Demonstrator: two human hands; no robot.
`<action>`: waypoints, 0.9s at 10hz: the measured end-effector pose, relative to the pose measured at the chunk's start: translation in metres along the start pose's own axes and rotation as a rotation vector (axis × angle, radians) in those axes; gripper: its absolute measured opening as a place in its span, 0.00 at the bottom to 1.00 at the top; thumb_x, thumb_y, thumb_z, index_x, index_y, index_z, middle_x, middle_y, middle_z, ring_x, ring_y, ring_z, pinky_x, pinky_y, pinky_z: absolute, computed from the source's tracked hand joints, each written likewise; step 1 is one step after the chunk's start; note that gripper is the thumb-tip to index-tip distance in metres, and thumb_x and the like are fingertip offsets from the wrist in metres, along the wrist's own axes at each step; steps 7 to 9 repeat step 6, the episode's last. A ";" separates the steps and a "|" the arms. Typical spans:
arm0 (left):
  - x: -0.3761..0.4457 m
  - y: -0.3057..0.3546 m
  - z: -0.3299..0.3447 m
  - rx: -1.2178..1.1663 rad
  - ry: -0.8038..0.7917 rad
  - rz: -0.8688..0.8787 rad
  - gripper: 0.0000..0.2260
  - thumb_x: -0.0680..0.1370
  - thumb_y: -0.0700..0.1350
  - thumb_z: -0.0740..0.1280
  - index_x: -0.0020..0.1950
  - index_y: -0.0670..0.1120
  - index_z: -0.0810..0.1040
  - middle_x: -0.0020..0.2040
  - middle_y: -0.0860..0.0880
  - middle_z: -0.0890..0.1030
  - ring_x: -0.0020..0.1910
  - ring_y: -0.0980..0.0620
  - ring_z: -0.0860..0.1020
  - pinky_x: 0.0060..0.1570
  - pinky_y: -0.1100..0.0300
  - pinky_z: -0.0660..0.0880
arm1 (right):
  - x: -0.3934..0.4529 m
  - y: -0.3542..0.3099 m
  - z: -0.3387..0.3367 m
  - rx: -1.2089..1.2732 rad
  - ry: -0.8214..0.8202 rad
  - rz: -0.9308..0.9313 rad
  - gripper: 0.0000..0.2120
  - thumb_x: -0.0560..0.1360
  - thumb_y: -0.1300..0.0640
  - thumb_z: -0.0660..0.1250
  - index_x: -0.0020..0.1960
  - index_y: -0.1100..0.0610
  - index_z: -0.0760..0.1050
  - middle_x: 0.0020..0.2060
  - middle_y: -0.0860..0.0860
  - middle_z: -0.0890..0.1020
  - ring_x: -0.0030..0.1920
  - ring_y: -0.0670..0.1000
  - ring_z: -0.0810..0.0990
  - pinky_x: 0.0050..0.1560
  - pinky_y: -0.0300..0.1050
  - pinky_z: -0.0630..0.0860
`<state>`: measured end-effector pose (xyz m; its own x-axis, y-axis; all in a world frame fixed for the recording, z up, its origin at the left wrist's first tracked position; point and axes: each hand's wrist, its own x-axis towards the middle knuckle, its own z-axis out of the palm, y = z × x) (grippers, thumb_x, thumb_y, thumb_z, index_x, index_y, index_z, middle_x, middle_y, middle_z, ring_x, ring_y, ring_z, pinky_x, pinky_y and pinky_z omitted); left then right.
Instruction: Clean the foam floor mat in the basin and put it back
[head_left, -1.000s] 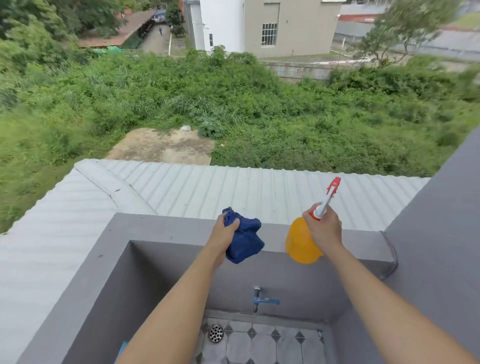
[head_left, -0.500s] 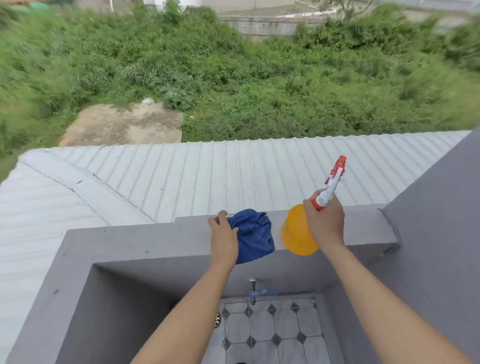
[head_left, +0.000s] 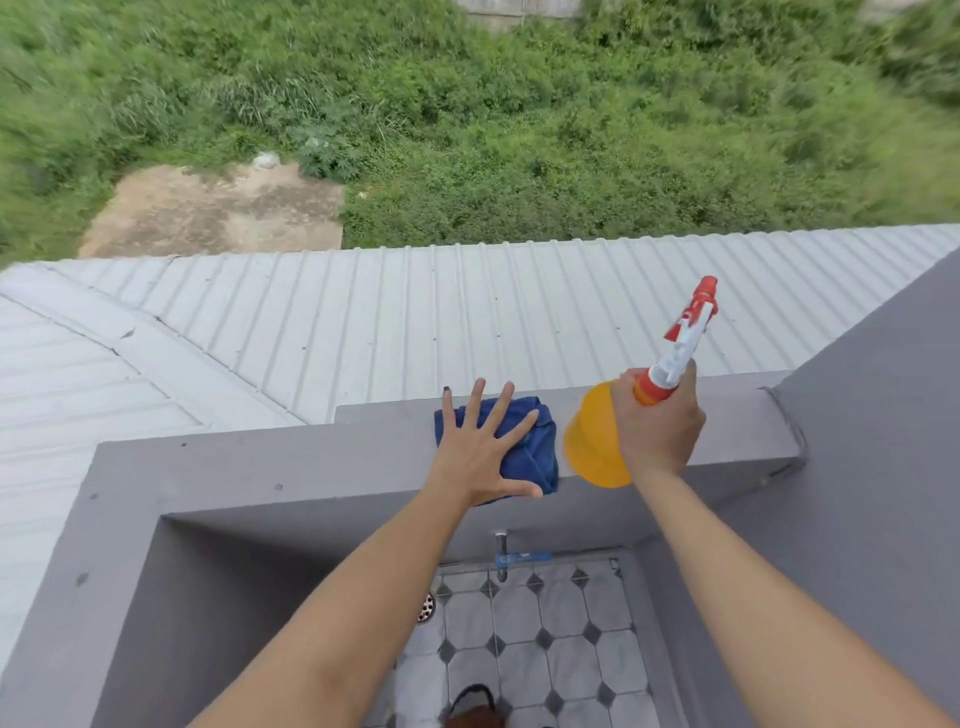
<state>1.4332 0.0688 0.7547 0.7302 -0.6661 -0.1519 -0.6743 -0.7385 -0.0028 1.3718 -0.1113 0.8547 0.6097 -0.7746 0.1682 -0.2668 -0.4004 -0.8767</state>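
1. Head cam: tiled basin floor (head_left: 524, 623) nearest me, with no foam mat that I can see.
2. My left hand (head_left: 480, 452) is spread flat, resting on the blue cloth (head_left: 535, 447) on the ledge (head_left: 270, 467).
3. My right hand (head_left: 657, 426) grips the orange spray bottle (head_left: 592, 441) just beside it.
4. Looks like I'm parking supplies; next I'd set the bottle upright on the ledge, well back from the drop.

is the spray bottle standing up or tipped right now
Tipped. The right hand holds the spray bottle above the ledge, with its nozzle leaning up to the right and its base down to the left.
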 end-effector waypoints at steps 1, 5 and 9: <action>-0.001 0.009 0.000 -0.097 0.096 -0.006 0.40 0.72 0.74 0.42 0.79 0.55 0.44 0.79 0.49 0.41 0.77 0.45 0.38 0.70 0.34 0.35 | 0.001 0.007 0.001 -0.023 0.005 -0.009 0.10 0.73 0.56 0.68 0.52 0.57 0.71 0.34 0.54 0.78 0.36 0.57 0.76 0.38 0.43 0.69; 0.001 0.004 0.017 -0.140 -0.001 -0.258 0.38 0.73 0.72 0.38 0.79 0.54 0.44 0.79 0.53 0.45 0.78 0.44 0.43 0.71 0.36 0.44 | 0.007 0.017 -0.001 -0.045 -0.063 -0.057 0.11 0.72 0.57 0.70 0.51 0.58 0.74 0.37 0.53 0.82 0.35 0.52 0.76 0.38 0.40 0.69; 0.000 0.009 0.013 -0.119 -0.019 -0.277 0.41 0.70 0.74 0.37 0.79 0.54 0.42 0.80 0.52 0.44 0.78 0.42 0.41 0.71 0.36 0.44 | 0.011 0.016 -0.003 -0.035 -0.114 -0.057 0.11 0.72 0.57 0.70 0.52 0.58 0.74 0.37 0.49 0.81 0.36 0.51 0.76 0.40 0.39 0.68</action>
